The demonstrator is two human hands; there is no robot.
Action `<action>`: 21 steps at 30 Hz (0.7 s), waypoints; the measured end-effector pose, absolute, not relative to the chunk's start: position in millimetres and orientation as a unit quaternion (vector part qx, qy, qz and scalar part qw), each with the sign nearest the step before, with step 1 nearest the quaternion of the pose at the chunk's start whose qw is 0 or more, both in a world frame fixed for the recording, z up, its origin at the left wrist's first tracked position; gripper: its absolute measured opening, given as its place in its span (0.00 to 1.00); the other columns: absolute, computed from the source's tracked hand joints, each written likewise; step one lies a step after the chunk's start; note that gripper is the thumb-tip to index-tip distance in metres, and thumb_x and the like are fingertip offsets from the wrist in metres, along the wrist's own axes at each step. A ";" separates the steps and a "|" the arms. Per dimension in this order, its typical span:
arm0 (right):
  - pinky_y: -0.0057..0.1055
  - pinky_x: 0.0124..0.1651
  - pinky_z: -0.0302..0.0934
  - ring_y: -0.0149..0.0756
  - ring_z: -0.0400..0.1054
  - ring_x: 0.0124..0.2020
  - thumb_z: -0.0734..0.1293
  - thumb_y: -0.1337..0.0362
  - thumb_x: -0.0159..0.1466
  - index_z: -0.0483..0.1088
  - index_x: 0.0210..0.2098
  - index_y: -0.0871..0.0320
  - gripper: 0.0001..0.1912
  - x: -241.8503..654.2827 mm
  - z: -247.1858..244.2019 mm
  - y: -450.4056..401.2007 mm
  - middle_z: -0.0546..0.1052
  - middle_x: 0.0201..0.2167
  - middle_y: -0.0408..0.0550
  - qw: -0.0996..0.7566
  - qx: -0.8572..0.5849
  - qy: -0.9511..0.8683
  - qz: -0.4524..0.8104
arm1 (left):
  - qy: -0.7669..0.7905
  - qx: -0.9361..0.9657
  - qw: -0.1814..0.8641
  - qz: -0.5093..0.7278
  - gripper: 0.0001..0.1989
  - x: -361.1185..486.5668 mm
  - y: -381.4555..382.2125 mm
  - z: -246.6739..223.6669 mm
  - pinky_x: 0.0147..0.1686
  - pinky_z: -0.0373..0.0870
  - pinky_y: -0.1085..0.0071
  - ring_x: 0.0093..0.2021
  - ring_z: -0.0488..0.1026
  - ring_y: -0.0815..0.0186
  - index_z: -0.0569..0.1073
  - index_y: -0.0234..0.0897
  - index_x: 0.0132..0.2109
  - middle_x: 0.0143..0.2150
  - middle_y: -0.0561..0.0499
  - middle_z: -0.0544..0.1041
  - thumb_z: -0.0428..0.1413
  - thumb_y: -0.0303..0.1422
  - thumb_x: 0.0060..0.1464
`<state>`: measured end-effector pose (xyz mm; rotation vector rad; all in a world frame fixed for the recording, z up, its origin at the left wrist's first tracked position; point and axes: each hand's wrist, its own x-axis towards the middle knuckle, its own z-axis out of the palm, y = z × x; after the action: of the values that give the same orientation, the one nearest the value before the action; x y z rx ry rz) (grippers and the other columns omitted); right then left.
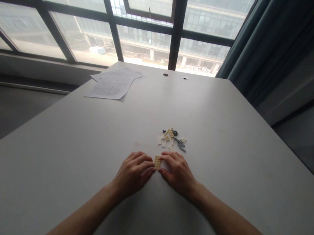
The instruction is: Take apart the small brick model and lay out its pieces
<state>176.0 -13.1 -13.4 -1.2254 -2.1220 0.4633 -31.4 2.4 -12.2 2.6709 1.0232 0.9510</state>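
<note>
A small tan studded plate (157,162) lies between my two hands on the white table. My left hand (135,170) holds its left edge, fingers bent and thumb near the lower corner. From the other side my right hand (177,171) grips the plate's right edge between thumb and fingertips. Just beyond my hands is a loose pile of building pieces: tan ones (171,134), white ones (163,142) and dark grey ones (181,144).
Printed paper sheets (111,84) lie at the table's far left. Two round holes, one (165,74) left of the other, sit near the far edge of the table (216,112). Windows stand beyond it, with a dark curtain (251,49) at the right.
</note>
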 end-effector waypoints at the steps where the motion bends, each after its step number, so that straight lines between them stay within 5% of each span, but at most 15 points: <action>1: 0.42 0.56 0.57 0.43 0.64 0.52 0.69 0.67 0.58 0.69 0.47 0.56 0.17 176.4 -13.5 -13.2 0.72 0.51 0.52 0.326 -0.467 -0.803 0.177 | 0.346 0.880 0.061 0.320 0.03 -31.6 2.0 -11.9 0.42 0.66 0.64 0.39 0.70 0.63 0.75 0.39 0.38 0.37 0.49 0.77 0.56 0.30 0.56; 21: 0.37 0.46 0.63 0.41 0.68 0.42 0.66 0.66 0.62 0.71 0.42 0.56 0.09 230.7 -5.0 -3.1 0.76 0.39 0.49 0.361 -0.505 -0.776 0.116 | 0.495 0.803 0.013 0.333 0.10 -19.2 21.1 -3.0 0.48 0.63 0.57 0.48 0.67 0.56 0.74 0.38 0.44 0.45 0.45 0.74 0.54 0.36 0.56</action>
<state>230.7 -3.1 -5.0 -1.3006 -1.9991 0.2990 -19.2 21.1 -3.0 2.5007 1.5420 1.0370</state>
